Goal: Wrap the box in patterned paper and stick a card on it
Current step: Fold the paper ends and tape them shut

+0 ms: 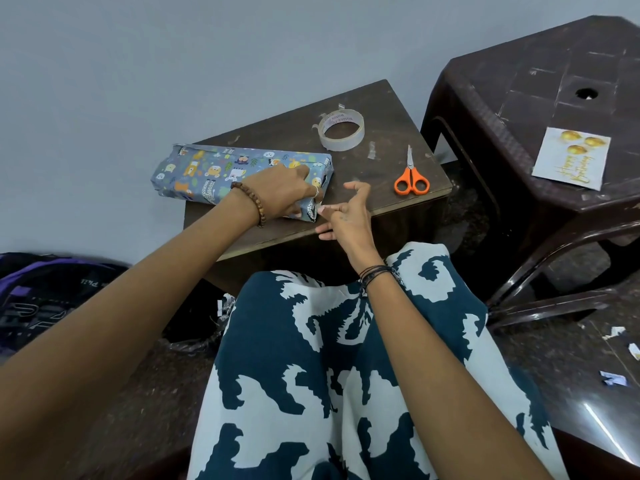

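Pressing end flap: left hand (280, 192) flat on box (239, 174). Right hand (346, 211) loosely curled, apparently empty, beside flap. Risk: flap springs open if pressure lifts before tape (341, 129) applied.

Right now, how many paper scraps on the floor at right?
3 clear ones: a white scrap near the stool leg, another at the frame's right edge, and a blue-white scrap below them. More may lie outside the frame.

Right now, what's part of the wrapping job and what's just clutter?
Job: box in blue animal-print paper, left hand pressing its end, clear tape roll, orange-handled scissors, gold-lettered card.
Clutter: purple-black backpack, paper scraps on floor.
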Tool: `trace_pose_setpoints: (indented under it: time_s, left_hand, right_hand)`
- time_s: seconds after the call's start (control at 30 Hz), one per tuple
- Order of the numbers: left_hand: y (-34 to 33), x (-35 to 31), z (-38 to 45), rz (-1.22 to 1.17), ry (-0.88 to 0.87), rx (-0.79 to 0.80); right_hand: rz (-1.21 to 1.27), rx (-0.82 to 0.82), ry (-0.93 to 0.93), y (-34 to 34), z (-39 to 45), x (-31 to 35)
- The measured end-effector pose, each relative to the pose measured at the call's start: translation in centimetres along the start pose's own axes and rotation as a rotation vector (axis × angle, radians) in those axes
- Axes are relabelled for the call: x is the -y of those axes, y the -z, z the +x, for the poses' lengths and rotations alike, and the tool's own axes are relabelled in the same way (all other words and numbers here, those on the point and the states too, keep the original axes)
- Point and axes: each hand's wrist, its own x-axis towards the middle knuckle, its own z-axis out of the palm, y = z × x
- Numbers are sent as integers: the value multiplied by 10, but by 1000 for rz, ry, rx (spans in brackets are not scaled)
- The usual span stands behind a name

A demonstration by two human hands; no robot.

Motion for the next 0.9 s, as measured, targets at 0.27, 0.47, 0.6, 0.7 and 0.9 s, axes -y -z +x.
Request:
trace_pose_setpoints:
  time_s: [0.27,0.47,0.6,0.7,0.9]
  left_hand:
    - [-1,0,-1,-11,-10,-12]
    - [0,0,-2,0,-23,-13]
    - [2,2,-2,13,-39,0]
    - [1,2,-2,25,-46,1]
    - [1,3,-1,24,-49,8]
  right_hand:
    - [41,-50,-42,-7,-1,1]
    - [44,-102,-52,-8,-1,5]
    - [33,-126,-46,-11,-4,5]
    - [49,-139,-42,-12,-6,6]
    - [-2,-237,24,-17,-12,5]
